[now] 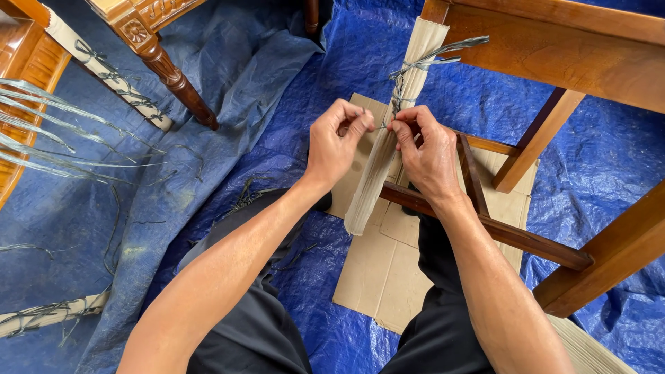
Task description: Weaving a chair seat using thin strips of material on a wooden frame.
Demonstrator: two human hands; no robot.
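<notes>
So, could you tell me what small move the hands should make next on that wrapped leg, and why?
Probably pull the grey twine tight: both the left hand and the right hand pinch its ends against the corrugated wrap, and loose tails splay above.

The wrapped leg (388, 131) is partly hidden behind both hands, its foot behind a rail (485, 225).

Both bare forearms reach forward from the lower edge of view, converging at the wrapped chair leg (393, 131). The left hand (336, 142) sits just left of that leg, thumb and forefinger pinched together. The right hand (426, 149) rests against the leg, knuckles up, its grip likewise pinched tight.
</notes>
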